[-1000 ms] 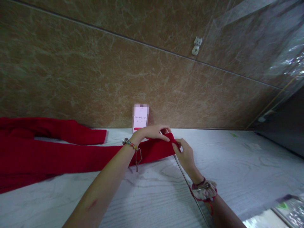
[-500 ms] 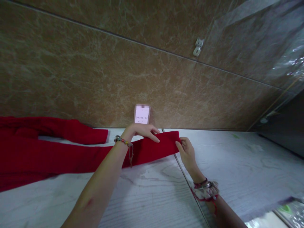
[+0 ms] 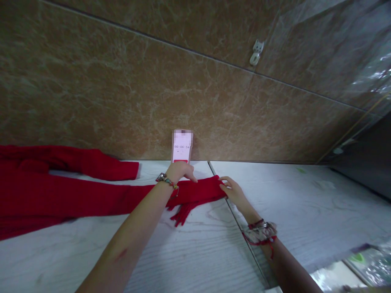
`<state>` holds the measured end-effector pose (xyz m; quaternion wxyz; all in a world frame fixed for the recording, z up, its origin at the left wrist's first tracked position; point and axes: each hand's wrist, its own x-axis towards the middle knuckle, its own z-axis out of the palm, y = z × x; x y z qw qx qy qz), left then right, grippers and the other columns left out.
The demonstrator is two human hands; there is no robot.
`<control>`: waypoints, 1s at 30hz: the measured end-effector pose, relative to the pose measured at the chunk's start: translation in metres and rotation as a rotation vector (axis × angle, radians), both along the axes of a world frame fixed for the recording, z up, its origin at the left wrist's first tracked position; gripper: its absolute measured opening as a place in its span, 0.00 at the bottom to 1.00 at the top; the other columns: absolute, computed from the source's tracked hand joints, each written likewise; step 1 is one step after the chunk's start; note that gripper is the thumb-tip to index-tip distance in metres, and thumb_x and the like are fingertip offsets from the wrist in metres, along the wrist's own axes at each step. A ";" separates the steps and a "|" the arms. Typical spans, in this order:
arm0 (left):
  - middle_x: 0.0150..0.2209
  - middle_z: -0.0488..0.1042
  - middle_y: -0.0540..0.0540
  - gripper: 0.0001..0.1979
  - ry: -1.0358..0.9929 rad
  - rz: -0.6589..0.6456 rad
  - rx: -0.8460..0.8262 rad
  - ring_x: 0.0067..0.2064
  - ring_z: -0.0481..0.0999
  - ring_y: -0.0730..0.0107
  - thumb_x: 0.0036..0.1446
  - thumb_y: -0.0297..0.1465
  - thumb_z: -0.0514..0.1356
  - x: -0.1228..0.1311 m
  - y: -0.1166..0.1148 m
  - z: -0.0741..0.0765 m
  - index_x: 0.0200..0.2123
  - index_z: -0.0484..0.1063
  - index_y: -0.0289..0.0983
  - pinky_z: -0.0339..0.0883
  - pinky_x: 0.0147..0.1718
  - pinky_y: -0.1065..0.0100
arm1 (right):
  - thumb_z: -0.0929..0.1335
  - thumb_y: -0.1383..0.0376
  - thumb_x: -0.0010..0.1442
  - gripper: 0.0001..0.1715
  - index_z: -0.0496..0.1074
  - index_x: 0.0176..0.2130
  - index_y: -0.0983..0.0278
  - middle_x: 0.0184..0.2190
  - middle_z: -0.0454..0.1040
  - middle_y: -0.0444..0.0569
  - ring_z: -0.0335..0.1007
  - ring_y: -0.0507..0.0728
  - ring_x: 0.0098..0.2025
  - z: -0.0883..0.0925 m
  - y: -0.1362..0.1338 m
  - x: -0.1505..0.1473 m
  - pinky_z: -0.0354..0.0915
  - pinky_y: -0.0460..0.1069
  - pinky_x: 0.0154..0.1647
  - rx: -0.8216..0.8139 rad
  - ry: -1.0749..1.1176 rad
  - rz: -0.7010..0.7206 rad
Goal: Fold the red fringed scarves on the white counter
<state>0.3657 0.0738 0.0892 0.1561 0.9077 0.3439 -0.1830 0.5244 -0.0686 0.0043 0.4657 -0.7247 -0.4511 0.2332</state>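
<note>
A long red scarf [image 3: 106,198] stretches from the left edge across the white table, its right part folded over and a loose fringe [image 3: 181,215] hanging toward me. My left hand [image 3: 182,171] rests on the folded part, thumb stretched out to the right; its other fingers are partly hidden. At the fold on the right end, my right hand [image 3: 232,190] has the red edge between thumb and fingers. Another red piece of cloth [image 3: 116,169], with a straight, sleeve-like end, lies behind the scarf at the left. Where the two join or overlap, I cannot tell.
A phone [image 3: 182,145] showing a timer leans against the brown marbled wall [image 3: 122,89] behind my left hand. A seam runs across the white table [image 3: 189,256]. A dark object [image 3: 363,158] stands at the right, and shiny plastic [image 3: 378,264] lies at the lower right.
The scarf's right end has been folded back, and its fringe now shows below the strip. My left hand has shifted slightly; my right hand has moved a little left.
</note>
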 end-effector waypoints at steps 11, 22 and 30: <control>0.61 0.47 0.35 0.33 -0.154 -0.111 0.271 0.61 0.45 0.46 0.55 0.39 0.53 -0.025 -0.077 -0.046 0.61 0.46 0.35 0.50 0.51 0.44 | 0.63 0.68 0.46 0.12 0.72 0.32 0.61 0.29 0.72 0.44 0.67 0.51 0.23 0.000 0.001 0.012 0.62 0.43 0.14 -0.055 -0.123 0.037; 0.62 0.48 0.43 0.35 -0.139 -0.199 0.410 0.62 0.46 0.55 0.50 0.16 0.47 -0.084 -0.061 -0.052 0.60 0.47 0.46 0.48 0.53 0.51 | 0.63 0.74 0.44 0.14 0.75 0.28 0.60 0.30 0.77 0.45 0.71 0.54 0.32 0.000 0.004 0.020 0.66 0.50 0.37 0.029 -0.400 0.062; 0.61 0.51 0.39 0.26 -0.325 -0.304 0.334 0.61 0.48 0.53 0.59 0.40 0.49 -0.047 -0.076 -0.056 0.59 0.52 0.38 0.47 0.54 0.51 | 0.64 0.74 0.47 0.13 0.75 0.30 0.60 0.33 0.77 0.44 0.72 0.56 0.35 0.003 -0.001 0.019 0.66 0.51 0.39 0.044 -0.409 0.104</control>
